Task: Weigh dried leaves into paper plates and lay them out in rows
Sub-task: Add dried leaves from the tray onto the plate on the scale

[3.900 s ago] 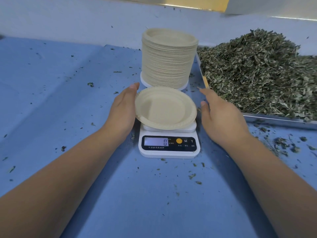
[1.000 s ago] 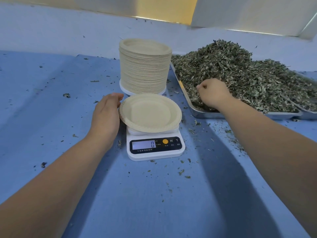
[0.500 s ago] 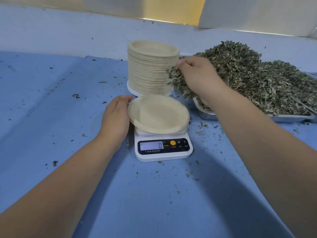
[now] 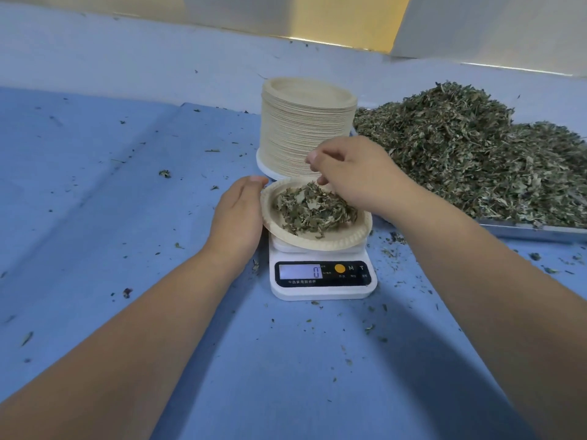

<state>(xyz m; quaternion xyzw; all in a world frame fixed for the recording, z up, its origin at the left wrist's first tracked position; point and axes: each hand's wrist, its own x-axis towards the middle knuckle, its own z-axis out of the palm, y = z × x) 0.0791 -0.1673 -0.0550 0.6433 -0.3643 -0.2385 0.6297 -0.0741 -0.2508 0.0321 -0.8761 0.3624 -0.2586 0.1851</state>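
Since half a second ago the right hand (image 4: 352, 173) has come off the heap and swung over the plate (image 4: 349, 241), and the handful it carried now sits in the plate as a loose pile of leaves (image 4: 314, 211).

Head view, the only one: the plate sits on the scale (image 4: 320, 281) and looks a bit tilted, left edge higher. The right hand hovers just above the pile. Its fingers are loosely curled and pointing down, one tip touching the leaves. I don't see it holding anything, though a few bits could be hidden under the fingers. The left hand (image 4: 236, 217) lies flat with straight fingers against the plate's left rim, steadying rather than gripping.

So the step is filling the plate to weight. Funny thing, the display (image 4: 301, 271) reads 0 with leaves already in. My guess is it's either lagging or the left hand is taking some of the load. The next move probably calls for letting go of the rim, reading the number, then adding or picking out pinches.

Around it: the plate stack (image 4: 306, 131) stands just behind the scale, close enough for the right hand to bump it. The tray (image 4: 533, 231) with the big heap (image 4: 470, 154) sits to the right. Crumbs are scattered all over the blue cloth (image 4: 286, 360). No filled rows in view yet, so it looks early in the job.
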